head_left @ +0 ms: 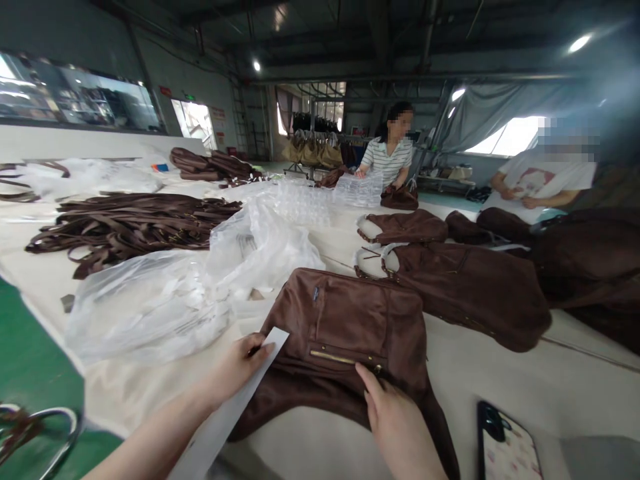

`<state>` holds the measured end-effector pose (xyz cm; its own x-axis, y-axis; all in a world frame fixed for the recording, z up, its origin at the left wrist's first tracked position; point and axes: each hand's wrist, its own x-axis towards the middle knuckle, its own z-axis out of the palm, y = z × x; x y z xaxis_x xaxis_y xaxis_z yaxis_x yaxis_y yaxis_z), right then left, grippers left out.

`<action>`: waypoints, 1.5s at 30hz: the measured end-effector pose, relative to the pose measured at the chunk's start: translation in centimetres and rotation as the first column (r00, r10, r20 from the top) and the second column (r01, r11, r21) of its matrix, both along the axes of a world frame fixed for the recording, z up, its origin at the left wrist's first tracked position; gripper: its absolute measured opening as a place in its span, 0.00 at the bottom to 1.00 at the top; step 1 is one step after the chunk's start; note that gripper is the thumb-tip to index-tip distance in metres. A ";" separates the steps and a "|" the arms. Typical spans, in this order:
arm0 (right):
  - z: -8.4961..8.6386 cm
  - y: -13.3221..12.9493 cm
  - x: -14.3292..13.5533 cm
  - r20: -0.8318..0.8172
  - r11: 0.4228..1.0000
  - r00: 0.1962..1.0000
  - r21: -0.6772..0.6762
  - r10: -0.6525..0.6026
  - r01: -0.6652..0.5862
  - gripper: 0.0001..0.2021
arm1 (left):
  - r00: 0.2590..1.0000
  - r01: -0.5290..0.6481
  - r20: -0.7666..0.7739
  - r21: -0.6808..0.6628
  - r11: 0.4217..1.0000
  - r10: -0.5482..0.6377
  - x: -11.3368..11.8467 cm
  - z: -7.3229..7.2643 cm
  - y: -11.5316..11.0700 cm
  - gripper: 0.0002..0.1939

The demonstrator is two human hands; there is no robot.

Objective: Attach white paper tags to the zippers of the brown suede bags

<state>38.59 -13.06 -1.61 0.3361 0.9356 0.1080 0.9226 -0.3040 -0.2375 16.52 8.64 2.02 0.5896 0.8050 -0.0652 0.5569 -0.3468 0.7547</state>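
A dark brown bag (350,313) lies before me on the pale tabletop, with a gold zipper (333,357) across it and a small blue label near its upper left. My left hand (250,360) is closed on a long white strip (235,407), while its fingertips reach the bag's left edge. The strip runs down toward me along my forearm. On the bag, my right hand (395,410) rests with its index finger stretched to the zipper's right end. Its other fingers are bent and partly hidden.
Crumpled clear plastic bags (165,300) lie left of the bag, with a heap of brown straps (135,223) behind. More brown bags (470,280) lie to the right. A phone (507,443) is near my right hand. Two people (385,160) stand across the table.
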 end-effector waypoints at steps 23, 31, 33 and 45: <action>2.3 -0.2 -0.4 -0.977 0.925 0.187 0.158 0.097 0.346 0.17 | 0.787 0.610 0.588 -0.697 0.378 -0.187 4.6 6.1 -7.6 0.22; 4.8 -2.9 1.0 -0.945 0.839 -0.187 0.135 0.269 0.527 0.10 | 0.874 0.478 0.427 -0.674 0.563 -0.232 6.7 -1.3 -5.6 0.23; 5.1 -3.2 1.5 -0.936 0.801 -0.177 0.150 0.304 0.580 0.11 | 0.840 0.543 0.401 -0.622 0.564 -0.366 6.4 -1.8 -5.3 0.22; 4.4 -2.5 1.9 -0.925 0.633 -0.112 0.157 0.363 0.758 0.11 | 0.681 0.707 0.338 -0.536 0.462 -0.650 6.1 -0.6 -5.5 0.25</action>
<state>40.45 -15.59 2.83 0.7411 0.6404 -0.2017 -0.4865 0.3052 -0.8186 22.66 3.16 1.38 0.9580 -0.0508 -0.2822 0.2787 -0.0665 0.9581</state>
